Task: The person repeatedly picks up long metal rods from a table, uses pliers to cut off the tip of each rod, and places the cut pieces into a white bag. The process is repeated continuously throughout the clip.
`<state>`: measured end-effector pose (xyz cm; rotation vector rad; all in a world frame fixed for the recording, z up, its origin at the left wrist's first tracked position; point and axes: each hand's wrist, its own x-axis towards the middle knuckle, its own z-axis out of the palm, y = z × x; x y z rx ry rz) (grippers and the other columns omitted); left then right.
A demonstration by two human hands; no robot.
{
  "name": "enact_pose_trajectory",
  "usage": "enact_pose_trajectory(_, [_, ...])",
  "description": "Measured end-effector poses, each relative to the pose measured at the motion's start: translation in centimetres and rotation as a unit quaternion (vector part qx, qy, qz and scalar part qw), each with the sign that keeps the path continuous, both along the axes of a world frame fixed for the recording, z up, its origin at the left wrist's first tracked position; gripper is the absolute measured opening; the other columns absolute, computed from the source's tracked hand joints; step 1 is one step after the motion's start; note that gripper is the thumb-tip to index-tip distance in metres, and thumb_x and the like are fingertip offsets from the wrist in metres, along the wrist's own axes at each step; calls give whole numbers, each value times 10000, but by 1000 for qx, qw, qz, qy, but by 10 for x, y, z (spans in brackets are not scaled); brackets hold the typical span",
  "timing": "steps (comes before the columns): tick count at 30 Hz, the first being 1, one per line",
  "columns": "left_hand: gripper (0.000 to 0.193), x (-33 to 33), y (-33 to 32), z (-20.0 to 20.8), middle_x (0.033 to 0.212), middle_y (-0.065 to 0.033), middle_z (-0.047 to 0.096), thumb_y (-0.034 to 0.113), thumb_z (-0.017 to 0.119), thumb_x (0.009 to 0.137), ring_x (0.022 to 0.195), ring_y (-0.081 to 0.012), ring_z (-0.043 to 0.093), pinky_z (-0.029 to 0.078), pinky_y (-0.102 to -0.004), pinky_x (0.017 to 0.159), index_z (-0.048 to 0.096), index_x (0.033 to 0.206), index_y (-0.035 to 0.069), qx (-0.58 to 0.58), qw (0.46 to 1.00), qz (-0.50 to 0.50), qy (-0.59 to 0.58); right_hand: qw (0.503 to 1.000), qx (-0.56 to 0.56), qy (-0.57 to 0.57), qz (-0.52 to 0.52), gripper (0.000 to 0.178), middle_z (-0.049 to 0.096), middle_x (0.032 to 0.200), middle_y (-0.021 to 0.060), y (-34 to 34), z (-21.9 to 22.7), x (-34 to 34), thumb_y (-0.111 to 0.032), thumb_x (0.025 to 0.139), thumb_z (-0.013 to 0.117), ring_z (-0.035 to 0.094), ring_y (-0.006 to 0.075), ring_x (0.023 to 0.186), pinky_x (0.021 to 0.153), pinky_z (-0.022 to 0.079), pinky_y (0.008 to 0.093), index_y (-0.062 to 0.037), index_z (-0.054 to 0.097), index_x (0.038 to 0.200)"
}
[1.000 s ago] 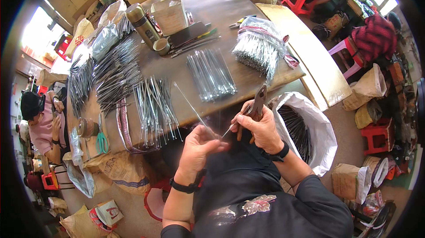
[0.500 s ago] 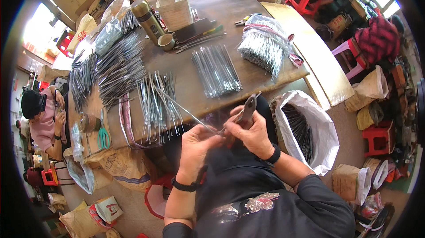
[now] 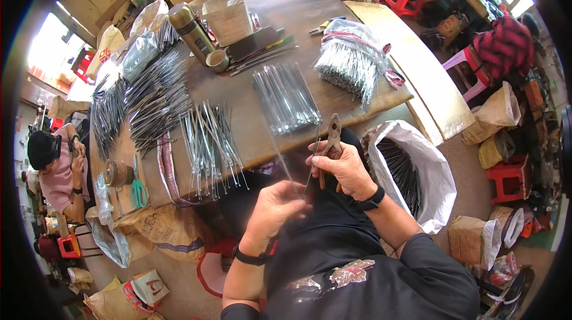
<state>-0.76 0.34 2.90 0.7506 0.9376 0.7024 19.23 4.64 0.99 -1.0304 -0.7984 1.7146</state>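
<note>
My left hand (image 3: 275, 208) is closed in a pinch on a thin metal rod (image 3: 282, 164), blurred by motion, slanting up toward the table. My right hand (image 3: 348, 172) grips a pair of pliers (image 3: 334, 133) by the handles, jaws pointing up. A second thin rod (image 3: 311, 162) runs between the two hands, its upper part by my right fingertips; its exact hold is unclear. Just beyond lies a neat row of silvery rods (image 3: 286, 98) on the brown table (image 3: 238, 90). A looser bundle of headed rods (image 3: 211, 150) overhangs the near edge.
Larger rod piles (image 3: 156, 102) cover the table's left. A bag of rods (image 3: 348, 61) sits at the right, a thermos (image 3: 192, 33) at the back. Scissors (image 3: 139, 192) lie near left. A white sack (image 3: 438, 192) with dark rods stands at my right. Another person (image 3: 56, 168) works at left.
The pliers have turned upright in my right hand and moved away from my left fingers. The rod in my left hand has swung more upright, and a second rod shows between the hands.
</note>
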Motion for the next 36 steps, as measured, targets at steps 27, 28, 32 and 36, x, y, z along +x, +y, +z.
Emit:
enact_pose_trajectory(27, [187,2,1,-10,763,12,614,23,667,845,534,-20,462,331,-167,460,642,1030,14,9,980,196,-33,874,-246,408,100,325,600,1117,264,-9,-33,20,-198,841,465,636,378,941,672,558,395,-23,564,1097])
enact_pose_trajectory(28, [198,2,1,-9,777,17,622,16,658,848,551,-4,463,332,-162,466,646,1045,2,30,979,199,-8,906,-213,345,123,346,594,1109,273,-13,-33,21,-144,806,477,647,378,891,641,561,394,-20,532,1125])
enact_pose_trajectory(32, [209,4,2,-10,815,8,627,-18,611,855,658,-30,529,415,-176,574,675,1053,0,93,970,213,78,963,-93,16,252,524,579,1033,186,-24,-30,21,-54,735,529,637,291,815,666,547,343,-30,412,1246])
enact_pose_trajectory(36, [198,5,4,-16,777,41,607,-47,615,855,562,12,431,327,-155,470,670,1038,6,206,941,211,165,895,189,-284,289,622,530,1039,119,-19,-26,18,-186,744,578,589,223,853,764,495,344,-17,402,1316])
